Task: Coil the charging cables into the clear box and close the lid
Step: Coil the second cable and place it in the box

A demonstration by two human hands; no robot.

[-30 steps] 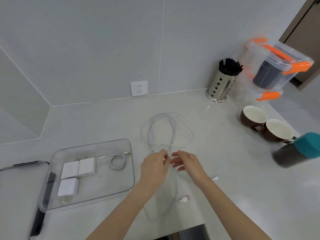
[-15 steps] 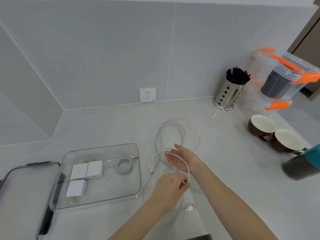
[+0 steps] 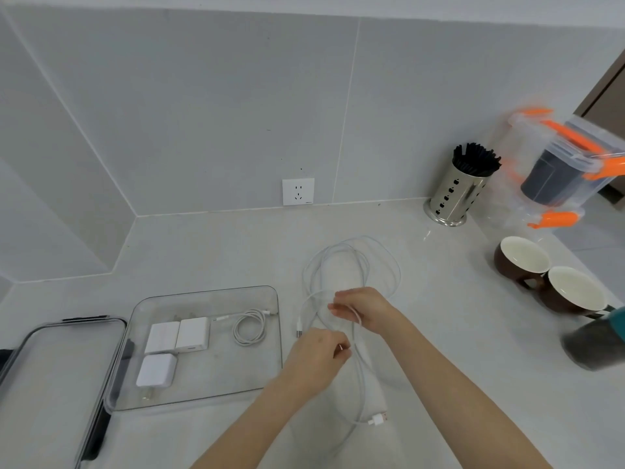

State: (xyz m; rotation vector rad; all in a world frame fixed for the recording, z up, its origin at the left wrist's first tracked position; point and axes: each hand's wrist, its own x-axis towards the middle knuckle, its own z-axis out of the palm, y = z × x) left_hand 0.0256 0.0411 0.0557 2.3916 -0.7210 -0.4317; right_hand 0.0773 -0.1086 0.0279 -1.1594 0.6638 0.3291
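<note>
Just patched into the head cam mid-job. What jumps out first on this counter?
Centre frame, both hands work a loose white cable sprawled on the counter: the left hand pinches it, and the right hand has it looped over its fingers. Left of them the clear box stands open with three white chargers and one coiled cable inside, its lid alongside.

The pale grey stone tabletop [image 3: 209, 252] carries a shallow clear plastic box [image 3: 203, 397], its clear lid [image 3: 50, 384] just beside it, a loose white charging cable [image 3: 351, 262], a perforated steel utensil holder [image 3: 453, 198] and two brown ceramic mugs [image 3: 571, 292].
</note>
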